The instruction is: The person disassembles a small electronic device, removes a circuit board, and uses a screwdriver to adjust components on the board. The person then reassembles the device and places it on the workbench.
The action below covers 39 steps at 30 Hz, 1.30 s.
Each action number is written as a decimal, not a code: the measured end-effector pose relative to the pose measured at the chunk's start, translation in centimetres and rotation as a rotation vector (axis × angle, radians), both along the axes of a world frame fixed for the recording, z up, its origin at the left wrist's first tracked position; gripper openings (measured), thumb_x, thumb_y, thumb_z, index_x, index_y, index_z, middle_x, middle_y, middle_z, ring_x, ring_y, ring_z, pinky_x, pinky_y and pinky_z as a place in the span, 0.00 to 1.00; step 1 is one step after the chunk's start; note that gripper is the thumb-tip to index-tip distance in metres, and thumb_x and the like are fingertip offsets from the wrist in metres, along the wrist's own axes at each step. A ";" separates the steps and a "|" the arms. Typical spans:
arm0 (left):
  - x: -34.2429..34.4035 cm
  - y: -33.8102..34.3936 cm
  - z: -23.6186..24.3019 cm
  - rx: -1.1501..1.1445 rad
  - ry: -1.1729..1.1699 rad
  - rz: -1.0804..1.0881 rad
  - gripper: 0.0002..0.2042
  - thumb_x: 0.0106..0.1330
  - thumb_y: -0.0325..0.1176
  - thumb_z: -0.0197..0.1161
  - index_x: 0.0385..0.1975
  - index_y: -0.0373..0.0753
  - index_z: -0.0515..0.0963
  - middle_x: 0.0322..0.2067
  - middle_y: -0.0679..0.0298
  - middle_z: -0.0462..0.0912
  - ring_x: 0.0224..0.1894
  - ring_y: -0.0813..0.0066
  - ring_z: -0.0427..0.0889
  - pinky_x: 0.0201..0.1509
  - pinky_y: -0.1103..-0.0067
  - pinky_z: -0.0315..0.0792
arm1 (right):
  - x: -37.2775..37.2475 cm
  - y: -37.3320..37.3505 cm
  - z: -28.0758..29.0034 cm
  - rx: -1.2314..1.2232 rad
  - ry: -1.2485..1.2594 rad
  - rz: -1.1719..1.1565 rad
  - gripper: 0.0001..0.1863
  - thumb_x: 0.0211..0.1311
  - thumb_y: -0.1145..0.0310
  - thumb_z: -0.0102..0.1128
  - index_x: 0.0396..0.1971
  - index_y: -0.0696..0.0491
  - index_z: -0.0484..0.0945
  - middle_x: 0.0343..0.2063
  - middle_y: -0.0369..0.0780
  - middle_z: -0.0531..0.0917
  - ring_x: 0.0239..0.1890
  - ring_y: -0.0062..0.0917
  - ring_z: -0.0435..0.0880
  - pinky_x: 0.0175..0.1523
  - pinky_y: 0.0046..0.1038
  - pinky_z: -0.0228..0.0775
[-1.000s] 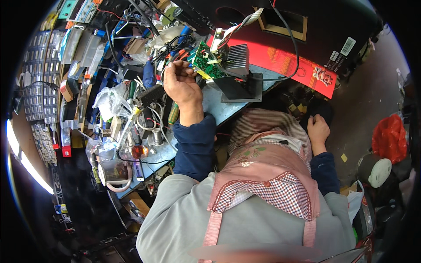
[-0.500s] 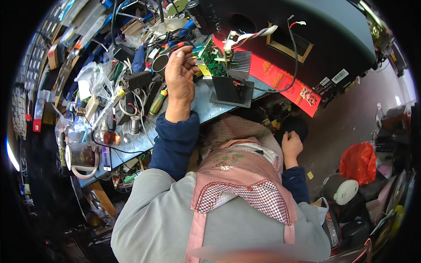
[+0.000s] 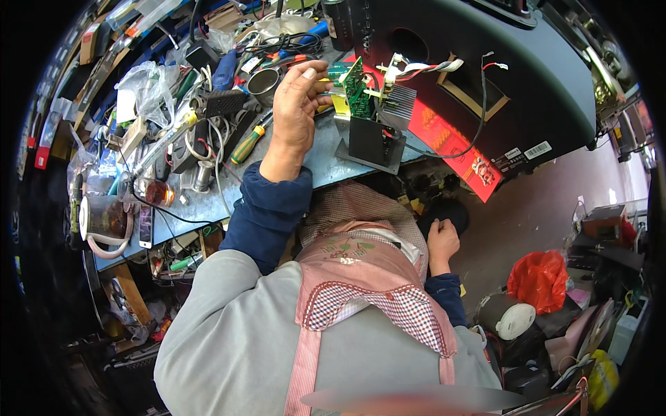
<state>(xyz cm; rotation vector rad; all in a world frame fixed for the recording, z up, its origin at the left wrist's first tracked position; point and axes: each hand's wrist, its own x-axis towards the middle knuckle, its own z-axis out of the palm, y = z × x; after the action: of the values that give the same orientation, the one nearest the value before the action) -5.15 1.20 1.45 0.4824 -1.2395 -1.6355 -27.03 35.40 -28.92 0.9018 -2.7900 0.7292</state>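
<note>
1 glass jug [image 3: 104, 220] at far left, brown contents unclear. Left hand [image 3: 297, 107] upper centre, fingers pinched on the green circuit board [image 3: 355, 87] standing on the blue-grey bench [image 3: 319, 163]. Right hand [image 3: 442, 243] lower right, below the bench edge; grip unclear, fingertips hidden.

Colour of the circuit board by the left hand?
Green circuit board, clearest in the head view.

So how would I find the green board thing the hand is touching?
Start at the grey workbench and follow the left hand up to its fingers. Right beside them a green circuit board stands upright above a black box, the only green, part-studded plate there.
</note>
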 end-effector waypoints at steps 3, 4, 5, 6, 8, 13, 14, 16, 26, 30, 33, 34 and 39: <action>0.4 -0.1 0.1 -0.002 -0.001 -0.046 0.24 0.75 0.44 0.64 0.64 0.33 0.77 0.55 0.59 0.82 0.54 0.72 0.82 0.56 0.76 0.78 | 0.0 0.0 -0.3 -0.002 -0.003 0.005 0.17 0.67 0.55 0.67 0.24 0.50 0.79 0.26 0.43 0.86 0.28 0.49 0.86 0.34 0.51 0.76; 0.6 -0.2 0.1 0.000 0.002 -0.072 0.26 0.73 0.43 0.65 0.65 0.33 0.76 0.57 0.59 0.82 0.55 0.71 0.82 0.58 0.75 0.77 | -0.1 0.1 -0.3 0.001 -0.004 0.008 0.17 0.67 0.56 0.67 0.24 0.50 0.79 0.26 0.43 0.86 0.28 0.49 0.86 0.34 0.51 0.76; 0.8 -0.3 0.2 -0.019 -0.022 -0.102 0.29 0.70 0.42 0.66 0.67 0.33 0.74 0.59 0.58 0.80 0.57 0.70 0.81 0.61 0.74 0.76 | -0.1 0.1 -0.4 0.002 -0.007 0.007 0.16 0.67 0.56 0.67 0.24 0.50 0.79 0.26 0.43 0.86 0.29 0.49 0.86 0.34 0.51 0.76; 1.0 -0.2 0.3 -0.039 -0.046 -0.133 0.32 0.68 0.41 0.67 0.69 0.33 0.72 0.61 0.57 0.79 0.59 0.69 0.80 0.63 0.73 0.75 | -0.1 0.1 -0.3 -0.007 -0.003 0.008 0.16 0.67 0.56 0.67 0.24 0.50 0.79 0.26 0.43 0.86 0.29 0.49 0.86 0.34 0.51 0.76; 1.2 0.0 1.0 -0.054 -0.074 -0.215 0.39 0.61 0.38 0.69 0.74 0.32 0.67 0.65 0.54 0.76 0.64 0.66 0.78 0.70 0.71 0.71 | 0.0 0.1 -0.2 -0.028 0.003 0.011 0.16 0.67 0.56 0.67 0.24 0.50 0.78 0.26 0.43 0.86 0.29 0.49 0.86 0.34 0.51 0.76; 1.4 -0.1 1.0 -0.073 -0.102 -0.405 0.47 0.51 0.27 0.69 0.77 0.33 0.62 0.70 0.54 0.74 0.71 0.61 0.75 0.75 0.71 0.66 | 0.0 -0.1 -0.1 -0.020 -0.008 0.012 0.17 0.67 0.56 0.67 0.24 0.51 0.78 0.27 0.44 0.86 0.29 0.49 0.86 0.34 0.51 0.76; 1.5 -0.2 1.1 -0.086 -0.127 -0.448 0.47 0.50 0.25 0.68 0.77 0.34 0.62 0.70 0.56 0.74 0.71 0.62 0.75 0.75 0.71 0.66 | -0.1 -0.1 -0.1 -0.016 -0.005 0.016 0.17 0.67 0.56 0.67 0.24 0.51 0.78 0.27 0.44 0.86 0.29 0.49 0.86 0.34 0.51 0.76; 1.5 0.0 1.4 -0.084 -0.191 -0.483 0.49 0.47 0.23 0.67 0.78 0.33 0.61 0.69 0.58 0.75 0.72 0.63 0.74 0.79 0.70 0.62 | 0.0 -0.1 -0.1 -0.016 -0.007 0.013 0.17 0.68 0.56 0.67 0.24 0.51 0.78 0.27 0.44 0.86 0.29 0.50 0.86 0.34 0.51 0.76; 1.7 -0.6 0.8 -0.112 -0.212 -0.523 0.43 0.54 0.15 0.65 0.76 0.34 0.64 0.68 0.59 0.78 0.69 0.67 0.79 0.70 0.73 0.75 | 0.1 -0.2 0.3 -0.001 -0.030 -0.018 0.18 0.68 0.55 0.67 0.23 0.51 0.78 0.26 0.44 0.86 0.31 0.50 0.86 0.36 0.52 0.74; 2.0 -1.0 0.6 -0.096 -0.205 -0.560 0.46 0.54 0.15 0.66 0.79 0.34 0.61 0.68 0.57 0.78 0.68 0.68 0.80 0.72 0.73 0.74 | -0.1 0.0 0.0 -0.018 -0.020 -0.002 0.18 0.68 0.55 0.67 0.23 0.51 0.78 0.26 0.44 0.86 0.31 0.50 0.86 0.36 0.52 0.74; 2.1 -1.1 0.5 -0.086 -0.187 -0.551 0.42 0.54 0.16 0.67 0.75 0.32 0.65 0.66 0.61 0.79 0.69 0.69 0.79 0.73 0.73 0.73 | 0.0 -0.1 0.1 -0.016 -0.029 -0.006 0.18 0.67 0.55 0.68 0.23 0.51 0.78 0.25 0.44 0.86 0.31 0.50 0.86 0.36 0.52 0.75; 2.1 -1.2 0.5 -0.081 -0.202 -0.544 0.42 0.54 0.16 0.68 0.75 0.32 0.66 0.66 0.61 0.79 0.68 0.68 0.79 0.73 0.72 0.73 | 0.0 -0.1 0.1 -0.018 -0.034 -0.005 0.18 0.67 0.55 0.68 0.23 0.51 0.78 0.25 0.44 0.86 0.30 0.49 0.86 0.36 0.51 0.75; 2.0 -1.3 0.4 -0.096 -0.188 -0.545 0.48 0.54 0.14 0.68 0.81 0.35 0.59 0.68 0.55 0.78 0.68 0.68 0.80 0.73 0.72 0.74 | 0.0 0.0 0.0 -0.027 -0.016 0.022 0.17 0.68 0.56 0.67 0.23 0.52 0.78 0.26 0.44 0.85 0.30 0.49 0.86 0.35 0.51 0.75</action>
<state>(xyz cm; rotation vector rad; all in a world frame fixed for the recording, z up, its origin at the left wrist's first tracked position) -3.13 -0.12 1.81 0.2513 -1.6867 -1.9998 -27.07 35.35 -28.94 0.9268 -2.7812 0.7780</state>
